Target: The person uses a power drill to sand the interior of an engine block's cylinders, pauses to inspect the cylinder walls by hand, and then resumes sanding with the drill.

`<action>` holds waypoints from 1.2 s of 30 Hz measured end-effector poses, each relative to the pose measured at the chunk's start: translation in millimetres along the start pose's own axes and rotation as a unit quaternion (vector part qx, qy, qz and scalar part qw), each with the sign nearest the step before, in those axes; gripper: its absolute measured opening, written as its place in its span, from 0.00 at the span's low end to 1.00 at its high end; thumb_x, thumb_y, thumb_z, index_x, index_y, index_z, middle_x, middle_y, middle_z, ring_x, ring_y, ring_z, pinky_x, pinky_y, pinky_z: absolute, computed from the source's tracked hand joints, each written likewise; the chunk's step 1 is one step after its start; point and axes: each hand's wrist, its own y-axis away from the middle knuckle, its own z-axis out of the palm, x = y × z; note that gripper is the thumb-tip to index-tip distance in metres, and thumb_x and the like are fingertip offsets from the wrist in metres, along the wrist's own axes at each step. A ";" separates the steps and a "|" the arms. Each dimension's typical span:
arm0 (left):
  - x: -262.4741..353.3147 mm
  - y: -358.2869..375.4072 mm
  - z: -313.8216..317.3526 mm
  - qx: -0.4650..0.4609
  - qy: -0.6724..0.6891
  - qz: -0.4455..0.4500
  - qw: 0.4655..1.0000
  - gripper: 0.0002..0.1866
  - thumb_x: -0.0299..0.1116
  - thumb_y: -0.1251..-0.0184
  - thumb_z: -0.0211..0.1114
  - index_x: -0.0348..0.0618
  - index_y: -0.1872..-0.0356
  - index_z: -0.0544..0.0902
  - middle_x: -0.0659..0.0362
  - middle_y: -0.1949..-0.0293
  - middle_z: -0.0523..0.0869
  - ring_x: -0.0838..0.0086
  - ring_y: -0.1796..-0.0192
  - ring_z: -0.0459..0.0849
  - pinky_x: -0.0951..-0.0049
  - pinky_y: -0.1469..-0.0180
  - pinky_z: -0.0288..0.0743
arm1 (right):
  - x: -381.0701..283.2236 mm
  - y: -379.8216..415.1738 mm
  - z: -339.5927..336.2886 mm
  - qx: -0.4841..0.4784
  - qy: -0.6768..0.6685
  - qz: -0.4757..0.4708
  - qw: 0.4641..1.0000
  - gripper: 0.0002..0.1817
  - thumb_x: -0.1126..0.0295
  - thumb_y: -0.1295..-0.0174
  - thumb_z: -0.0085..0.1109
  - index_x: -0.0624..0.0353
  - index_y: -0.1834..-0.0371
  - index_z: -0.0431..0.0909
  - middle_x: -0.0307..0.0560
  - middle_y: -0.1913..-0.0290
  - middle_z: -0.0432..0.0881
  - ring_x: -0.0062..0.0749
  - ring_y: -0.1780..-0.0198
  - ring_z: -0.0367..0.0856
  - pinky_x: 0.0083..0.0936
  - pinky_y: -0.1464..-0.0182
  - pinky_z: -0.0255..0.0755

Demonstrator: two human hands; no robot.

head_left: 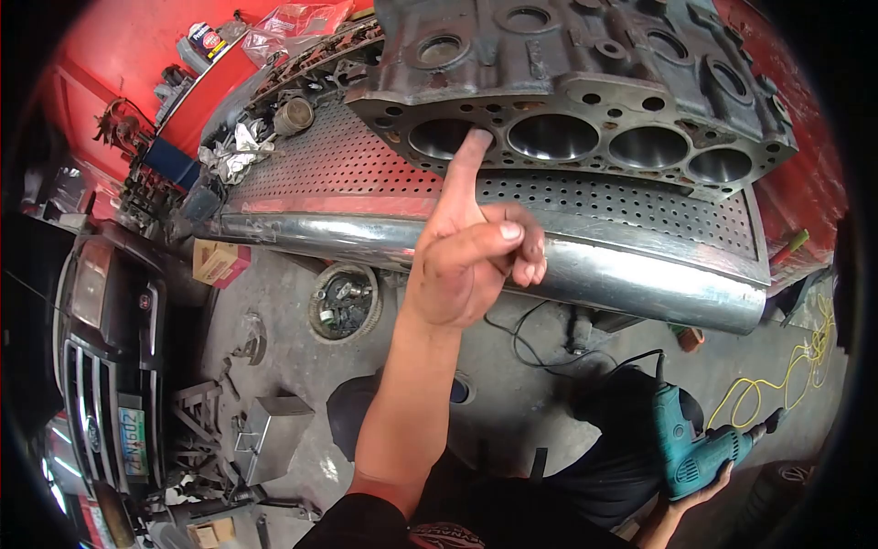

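A dark metal engine block (572, 78) lies at the top of the view, its flat face with a row of round cylinder bores turned toward me. My left hand (462, 261) is raised before it, palm side showing. Its index finger is stretched out, the tip at the rim of the leftmost bore (439, 137); whether it touches cannot be told. The other fingers are loosely curled and hold nothing. Low at the right, my right hand (702, 499) is closed around a teal power drill (700, 457), which has its chuck pointing right. Part of that hand is hidden by the drill.
The block rests on a perforated metal bench (338, 151) with a rounded front edge. Crumpled rags (242, 151) lie on it at left. A round basin of parts (346, 302) and a small box (219, 263) stand below. A yellow cord (805, 357) and a parked vehicle (110, 339) flank the floor.
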 end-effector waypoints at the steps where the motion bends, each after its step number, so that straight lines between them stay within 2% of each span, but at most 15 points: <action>1: 0.0 0.3 1.4 0.013 -0.031 -0.003 0.999 0.54 0.22 0.36 0.63 0.45 0.16 0.36 0.46 0.70 0.84 0.66 0.73 0.82 0.69 0.69 0.77 | 0.8 0.5 -4.8 -0.008 0.004 0.000 1.000 0.38 0.46 0.28 0.51 0.68 0.26 0.68 0.59 0.34 0.78 0.45 0.36 0.78 0.40 0.30 0.69; 3: 1.6 -0.5 5.7 0.035 -0.093 -0.007 0.995 0.54 0.22 0.37 0.63 0.45 0.16 0.36 0.46 0.70 0.84 0.65 0.73 0.83 0.69 0.69 0.78 | 2.0 0.7 -9.9 -0.024 0.011 -0.004 1.000 0.39 0.46 0.28 0.51 0.68 0.26 0.67 0.59 0.32 0.77 0.45 0.35 0.77 0.41 0.29 0.68; 7: 3.6 12.1 3.9 0.068 -0.192 -0.038 0.978 0.51 0.18 0.38 0.64 0.42 0.16 0.44 0.48 0.70 0.85 0.69 0.71 0.84 0.72 0.70 0.79 | 1.8 3.0 -9.7 -0.026 -0.041 0.030 0.998 0.41 0.44 0.30 0.52 0.67 0.24 0.66 0.60 0.30 0.75 0.46 0.31 0.75 0.42 0.26 0.66; 8: 1.1 15.3 8.0 0.102 -0.219 -0.055 0.969 0.47 0.16 0.38 0.63 0.42 0.17 0.53 0.53 0.72 0.85 0.71 0.73 0.84 0.73 0.69 0.80 | 2.1 3.5 -9.4 -0.042 -0.048 0.028 0.998 0.38 0.46 0.27 0.50 0.67 0.25 0.66 0.58 0.31 0.76 0.47 0.32 0.75 0.43 0.25 0.64; 11: 6.0 27.4 14.3 0.207 -0.524 -0.028 0.826 0.44 0.16 0.39 0.63 0.43 0.19 0.59 0.57 0.75 0.85 0.74 0.74 0.83 0.72 0.69 0.80 | 2.9 2.6 -16.8 -0.055 -0.050 0.024 0.997 0.38 0.47 0.27 0.50 0.68 0.25 0.66 0.59 0.30 0.75 0.47 0.31 0.74 0.43 0.24 0.63; 12: 12.7 30.1 15.0 0.220 -0.713 -0.016 0.665 0.41 0.19 0.40 0.65 0.47 0.22 0.65 0.55 0.76 0.85 0.67 0.74 0.86 0.64 0.67 0.82 | 3.1 1.4 -15.7 -0.099 -0.067 0.027 0.992 0.38 0.47 0.27 0.50 0.68 0.25 0.66 0.60 0.29 0.74 0.47 0.30 0.74 0.43 0.24 0.63; 15: 35.3 28.4 -5.0 0.160 -0.883 0.018 0.442 0.40 0.23 0.39 0.66 0.50 0.23 0.67 0.49 0.74 0.85 0.56 0.72 0.88 0.55 0.64 0.82 | 0.6 3.2 -8.5 -0.093 -0.071 0.034 0.993 0.38 0.47 0.27 0.50 0.68 0.24 0.65 0.60 0.29 0.74 0.47 0.30 0.73 0.43 0.23 0.62; 18: 49.4 13.9 -5.6 0.122 -0.908 -0.005 0.402 0.37 0.27 0.37 0.65 0.51 0.24 0.68 0.46 0.72 0.86 0.46 0.68 0.87 0.47 0.60 0.81 | 0.6 3.4 -2.4 -0.130 -0.097 0.053 0.985 0.38 0.48 0.27 0.51 0.68 0.24 0.65 0.60 0.29 0.74 0.47 0.30 0.73 0.43 0.23 0.61; 22: 55.1 -15.8 -3.7 0.077 -0.918 -0.024 0.388 0.33 0.28 0.37 0.64 0.49 0.28 0.71 0.43 0.71 0.87 0.46 0.64 0.88 0.45 0.58 0.80 | 3.4 3.3 -3.3 -0.114 -0.082 0.047 0.989 0.39 0.47 0.28 0.51 0.68 0.25 0.66 0.59 0.30 0.75 0.46 0.31 0.74 0.43 0.24 0.63; 25: 53.7 -24.8 -4.5 0.094 -0.900 -0.029 0.425 0.33 0.27 0.38 0.65 0.52 0.28 0.72 0.41 0.70 0.86 0.41 0.61 0.87 0.44 0.54 0.78 | 4.2 5.1 -0.4 -0.069 -0.053 0.043 0.995 0.41 0.45 0.30 0.52 0.67 0.24 0.65 0.58 0.30 0.76 0.46 0.33 0.77 0.42 0.25 0.66; 28: 50.7 -11.6 4.1 0.091 -0.898 -0.036 0.430 0.31 0.26 0.38 0.64 0.49 0.30 0.74 0.41 0.70 0.86 0.42 0.62 0.87 0.46 0.56 0.79 | 1.9 5.5 -7.6 -0.067 -0.048 0.029 0.996 0.38 0.47 0.27 0.51 0.67 0.25 0.67 0.58 0.31 0.76 0.46 0.33 0.76 0.43 0.27 0.66; 31: 50.9 11.2 2.5 0.090 -0.867 0.004 0.489 0.26 0.24 0.39 0.65 0.46 0.37 0.78 0.44 0.70 0.87 0.46 0.64 0.88 0.47 0.60 0.80 | -1.7 -0.5 -15.3 -0.064 -0.026 0.029 0.997 0.38 0.46 0.28 0.51 0.67 0.27 0.68 0.58 0.32 0.77 0.46 0.34 0.76 0.43 0.27 0.67; 32: 47.3 23.2 -9.2 0.080 -0.825 0.086 0.552 0.20 0.23 0.38 0.66 0.44 0.44 0.83 0.48 0.70 0.86 0.51 0.68 0.87 0.53 0.64 0.80 | -3.4 -2.8 -18.3 -0.065 -0.016 0.029 0.997 0.38 0.45 0.28 0.52 0.67 0.27 0.68 0.58 0.32 0.77 0.47 0.34 0.76 0.44 0.27 0.67; 35: 42.1 59.8 -18.7 0.116 -0.764 0.139 0.619 0.14 0.20 0.36 0.66 0.40 0.50 0.88 0.50 0.65 0.89 0.67 0.70 0.87 0.71 0.63 0.80 | -3.5 -3.8 -24.4 0.015 0.027 -0.012 0.999 0.37 0.45 0.29 0.52 0.65 0.28 0.69 0.57 0.34 0.78 0.47 0.34 0.76 0.45 0.28 0.68; 36: 34.6 72.9 -25.3 0.142 -0.734 0.115 0.654 0.14 0.20 0.36 0.66 0.39 0.50 0.88 0.51 0.65 0.89 0.68 0.70 0.87 0.71 0.64 0.80 | -5.5 -2.6 -13.3 0.066 0.025 -0.006 0.997 0.36 0.44 0.29 0.53 0.64 0.29 0.71 0.56 0.36 0.80 0.47 0.35 0.77 0.45 0.29 0.69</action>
